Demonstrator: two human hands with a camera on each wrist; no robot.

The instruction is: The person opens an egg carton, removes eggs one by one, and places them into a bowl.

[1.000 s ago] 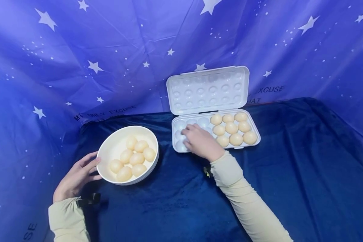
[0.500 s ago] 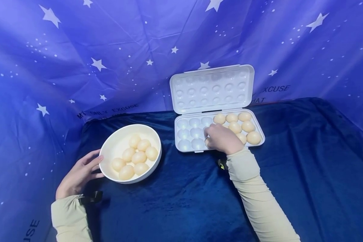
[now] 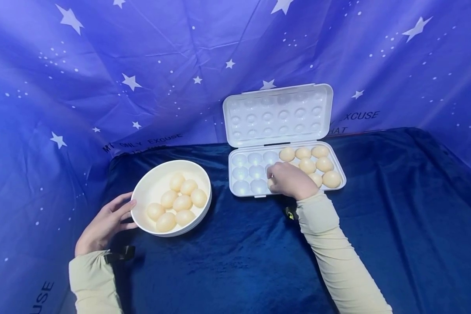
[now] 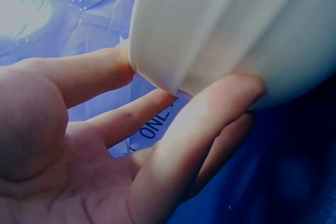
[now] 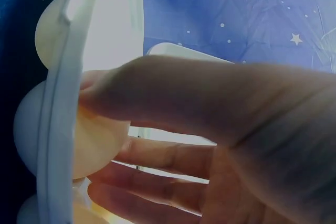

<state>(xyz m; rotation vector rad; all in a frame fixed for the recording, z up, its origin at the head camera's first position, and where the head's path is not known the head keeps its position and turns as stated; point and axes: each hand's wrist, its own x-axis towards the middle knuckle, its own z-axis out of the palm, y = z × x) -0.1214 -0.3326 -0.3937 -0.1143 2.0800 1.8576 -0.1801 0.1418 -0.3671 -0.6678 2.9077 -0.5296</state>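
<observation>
My left hand (image 3: 104, 224) grips the left rim of a white bowl (image 3: 147, 185). The left wrist view shows the thumb at the rim and fingers against the bowl's outer side (image 4: 252, 30). Several pale brown eggs (image 3: 182, 203) lie in the bowl. To the right, a white plastic egg box (image 3: 241, 173) stands with its lid (image 3: 276, 117) raised. Over its middle, my right hand (image 3: 292, 179) holds an egg (image 5: 102, 142) between thumb and fingers, low in a front-row cup. More eggs (image 3: 324, 164) fill the box's right side; several left cups hold none.
Dark blue cloth (image 3: 227, 261) covers the table. Behind the raised lid hangs a blue-purple curtain (image 3: 172, 56) with white stars, which also runs down the left side. Black straps with small devices (image 3: 119, 254) sit at the wrists.
My right hand has moved right, from the box's left cups to the middle of the front row, where it has stayed since half a second ago. The left hand keeps its hold on the bowl.
</observation>
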